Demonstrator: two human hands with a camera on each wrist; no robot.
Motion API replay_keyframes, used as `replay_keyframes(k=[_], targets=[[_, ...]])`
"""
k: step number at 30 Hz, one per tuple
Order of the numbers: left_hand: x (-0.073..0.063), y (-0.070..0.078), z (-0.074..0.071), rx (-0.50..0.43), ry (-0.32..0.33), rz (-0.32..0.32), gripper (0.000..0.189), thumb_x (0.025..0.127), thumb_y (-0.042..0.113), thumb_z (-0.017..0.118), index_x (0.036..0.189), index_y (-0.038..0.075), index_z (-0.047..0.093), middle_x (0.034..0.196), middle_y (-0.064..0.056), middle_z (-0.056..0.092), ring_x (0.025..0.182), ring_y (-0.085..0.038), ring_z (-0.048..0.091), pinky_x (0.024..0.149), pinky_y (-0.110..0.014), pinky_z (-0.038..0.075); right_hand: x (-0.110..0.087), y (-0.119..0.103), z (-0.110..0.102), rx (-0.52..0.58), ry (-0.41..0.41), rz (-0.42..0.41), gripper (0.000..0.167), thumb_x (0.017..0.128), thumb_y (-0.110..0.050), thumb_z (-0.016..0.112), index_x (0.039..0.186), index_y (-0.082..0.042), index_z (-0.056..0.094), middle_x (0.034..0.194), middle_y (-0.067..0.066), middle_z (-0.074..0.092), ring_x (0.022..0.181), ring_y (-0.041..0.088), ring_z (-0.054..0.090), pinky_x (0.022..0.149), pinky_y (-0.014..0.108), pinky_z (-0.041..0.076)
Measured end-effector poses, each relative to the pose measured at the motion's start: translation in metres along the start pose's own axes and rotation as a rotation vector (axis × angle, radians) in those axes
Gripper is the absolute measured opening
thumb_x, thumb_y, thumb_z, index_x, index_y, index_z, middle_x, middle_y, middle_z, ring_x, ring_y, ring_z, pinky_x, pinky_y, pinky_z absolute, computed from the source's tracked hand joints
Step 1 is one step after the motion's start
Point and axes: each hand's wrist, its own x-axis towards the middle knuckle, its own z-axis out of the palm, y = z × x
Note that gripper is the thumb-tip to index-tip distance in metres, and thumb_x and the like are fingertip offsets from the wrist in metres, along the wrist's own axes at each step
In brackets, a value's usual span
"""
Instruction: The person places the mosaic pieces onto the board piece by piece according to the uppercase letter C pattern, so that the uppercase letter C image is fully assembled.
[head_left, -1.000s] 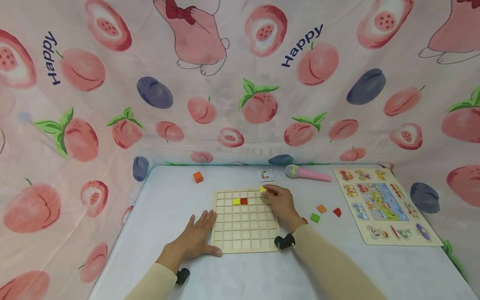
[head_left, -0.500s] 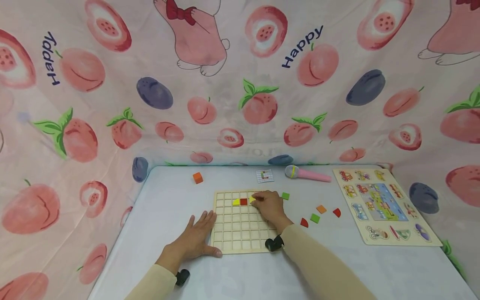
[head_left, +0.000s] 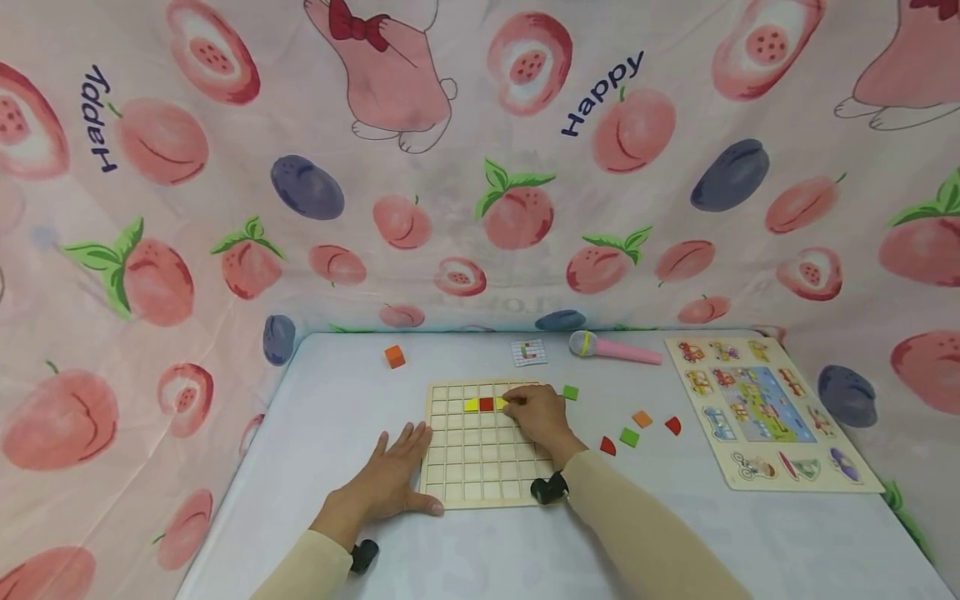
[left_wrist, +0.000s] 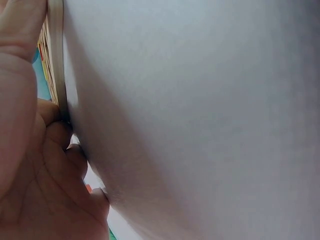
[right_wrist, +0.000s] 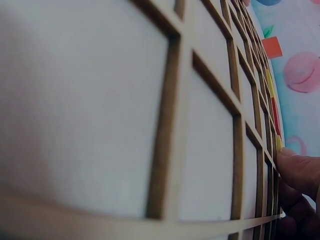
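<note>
pinching yellow tile immediately right of red tile on board with nearer right grip; resting left grip, unclenched and spread, along left edge.

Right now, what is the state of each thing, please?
Grid board: flat, mostly unfilled
Red square: in a cell
Left yellow piece: in a cell
Right yellow piece: partly covered, seating unclear
Left hand: spread, touching board
Right hand: pinching right yellow piece
Microphone: lying down
Picture board: flat
Orange cube: untouched
</note>
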Motion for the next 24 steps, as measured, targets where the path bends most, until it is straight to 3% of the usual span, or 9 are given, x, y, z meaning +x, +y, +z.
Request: replay_keyframes(k=[9, 12, 15, 19, 24], targets=[[-0.002, 0.002, -0.001, 0.016, 0.017, 0.008, 0.131, 0.071, 0.069, 0.085, 0.168, 0.006, 0.024, 0.177, -0.011, 0.017, 0.165, -0.032, 0.01, 0.133, -0.061, 0.001, 0.0, -0.002, -0.002, -0.01, -0.012, -0.018, 0.019, 0.093, -0.02, 0.081, 0.112, -0.017, 0.083, 0.113, 0.002, 0.079, 0.114, 0.028, 0.06, 0.105, 0.054, 0.038], [-0.001, 0.001, -0.001, 0.018, 0.019, 0.005, 0.131, 0.07, 0.069, 0.085, 0.168, 0.006, 0.024, 0.177, -0.011, 0.017, 0.165, -0.032, 0.01, 0.133, -0.061, 0.002, 0.001, 0.0, -0.004, 0.036, -0.017, 0.002, 0.022, 0.094, -0.019, 0.08, 0.116, -0.016, 0.082, 0.111, 0.003, 0.077, 0.113, 0.026, 0.062, 0.107, 0.051, 0.044], [-0.001, 0.001, 0.0, 0.019, 0.019, 0.0, 0.131, 0.07, 0.069, 0.085, 0.168, 0.007, 0.024, 0.177, -0.01, 0.017, 0.165, -0.031, 0.009, 0.133, -0.061, 0.002, 0.005, 0.005, -0.009, 0.098, -0.022, 0.01, 0.024, 0.096, -0.018, 0.077, 0.121, -0.016, 0.079, 0.11, 0.003, 0.072, 0.106, 0.024, 0.063, 0.097, 0.045, 0.053], [-0.001, 0.0, 0.001, 0.018, 0.023, 0.001, 0.132, 0.07, 0.069, 0.085, 0.168, 0.007, 0.024, 0.177, -0.011, 0.017, 0.165, -0.031, 0.01, 0.133, -0.061, 0.002, 0.009, 0.011, -0.024, 0.176, -0.029, 0.014, 0.03, 0.098, -0.018, 0.076, 0.128, -0.016, 0.076, 0.116, 0.005, 0.068, 0.101, 0.021, 0.057, 0.084, 0.036, 0.05], [0.0, 0.001, 0.001, 0.018, 0.018, -0.005, 0.132, 0.069, 0.069, 0.086, 0.168, 0.007, 0.024, 0.177, -0.01, 0.017, 0.166, -0.031, 0.009, 0.133, -0.06, 0.002, 0.012, 0.024, -0.056, 0.271, -0.012, -0.011, 0.039, 0.097, -0.013, 0.076, 0.135, -0.008, 0.071, 0.128, 0.017, 0.066, 0.101, 0.022, 0.051, 0.083, 0.03, 0.045]])
